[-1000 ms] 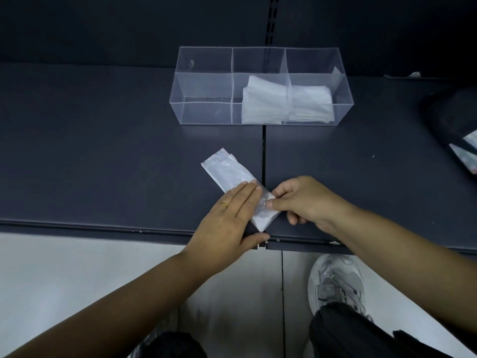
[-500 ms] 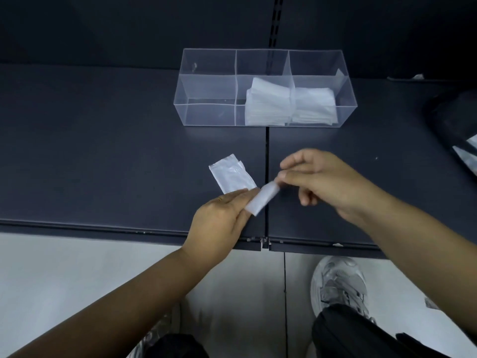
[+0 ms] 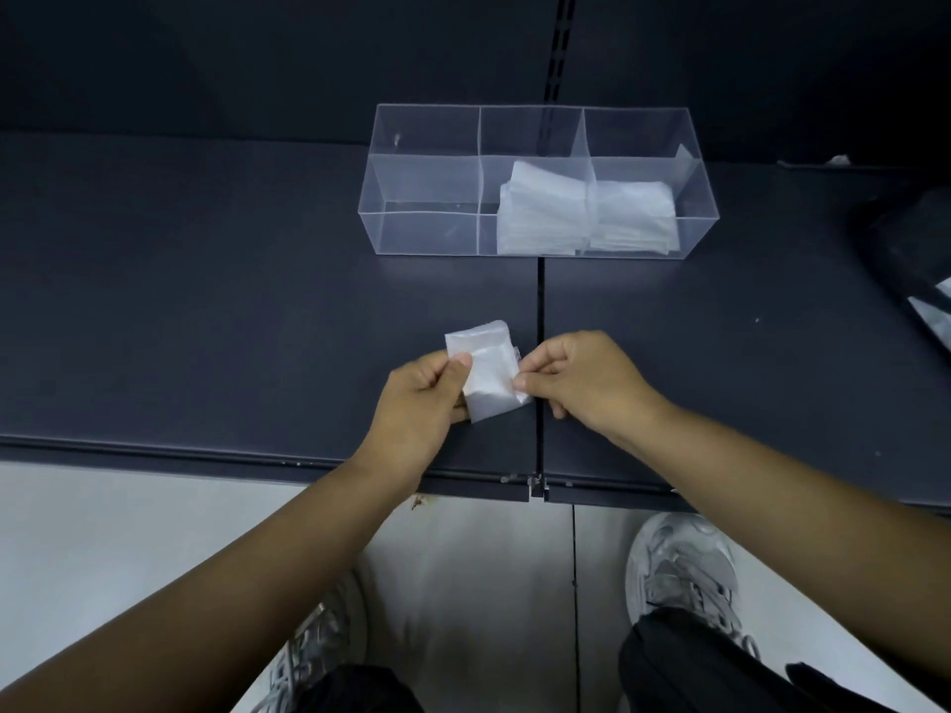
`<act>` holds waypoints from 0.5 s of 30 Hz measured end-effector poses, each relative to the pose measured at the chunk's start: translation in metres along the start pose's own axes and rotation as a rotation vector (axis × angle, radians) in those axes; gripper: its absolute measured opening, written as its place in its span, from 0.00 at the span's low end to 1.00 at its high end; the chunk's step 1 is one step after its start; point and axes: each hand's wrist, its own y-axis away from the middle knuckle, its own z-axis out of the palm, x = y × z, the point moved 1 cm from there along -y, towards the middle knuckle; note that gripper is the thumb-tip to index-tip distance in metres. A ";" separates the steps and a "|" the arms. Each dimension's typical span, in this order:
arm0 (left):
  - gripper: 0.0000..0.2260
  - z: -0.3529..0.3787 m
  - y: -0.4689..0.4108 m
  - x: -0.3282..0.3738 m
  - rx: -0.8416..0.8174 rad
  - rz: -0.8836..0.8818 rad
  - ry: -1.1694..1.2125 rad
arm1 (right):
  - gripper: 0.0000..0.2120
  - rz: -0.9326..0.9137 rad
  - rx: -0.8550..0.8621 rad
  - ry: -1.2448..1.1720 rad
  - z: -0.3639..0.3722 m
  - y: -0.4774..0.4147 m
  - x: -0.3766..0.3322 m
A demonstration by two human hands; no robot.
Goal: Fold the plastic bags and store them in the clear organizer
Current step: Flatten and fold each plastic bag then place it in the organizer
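A small white plastic bag, folded into a short rectangle, is held between both hands just above the dark shelf. My left hand pinches its left edge with the thumb on top. My right hand pinches its right edge. The clear organizer stands farther back with three compartments. Its middle and right compartments hold stacks of folded bags; the left one holds nothing.
A dark bag with white plastic showing lies at the right edge of the shelf. A seam runs down the shelf's middle, right of the held bag. My shoes stand on the pale floor below the shelf's front edge.
The long strip that lay flat on the shelf has been folded over by my right hand. It is now a short rectangle held up by both hands.
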 end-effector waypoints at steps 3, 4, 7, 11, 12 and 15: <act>0.10 -0.007 -0.010 0.003 0.126 0.007 -0.042 | 0.06 0.011 0.042 0.013 0.002 0.001 0.000; 0.11 -0.009 -0.012 0.005 0.170 0.067 -0.141 | 0.06 0.006 0.056 0.013 0.003 0.002 0.001; 0.11 -0.010 -0.008 0.011 0.239 0.515 -0.617 | 0.08 -0.024 0.079 0.015 0.005 0.006 0.004; 0.11 -0.001 -0.009 -0.002 0.036 0.931 -1.060 | 0.07 -0.042 0.087 0.017 0.007 0.010 0.007; 0.13 -0.002 -0.010 -0.007 0.001 0.899 -1.115 | 0.07 -0.046 0.089 0.030 0.008 0.011 0.008; 0.19 -0.008 -0.009 -0.017 -0.043 0.755 -1.228 | 0.08 -0.059 0.104 0.076 0.008 0.012 0.006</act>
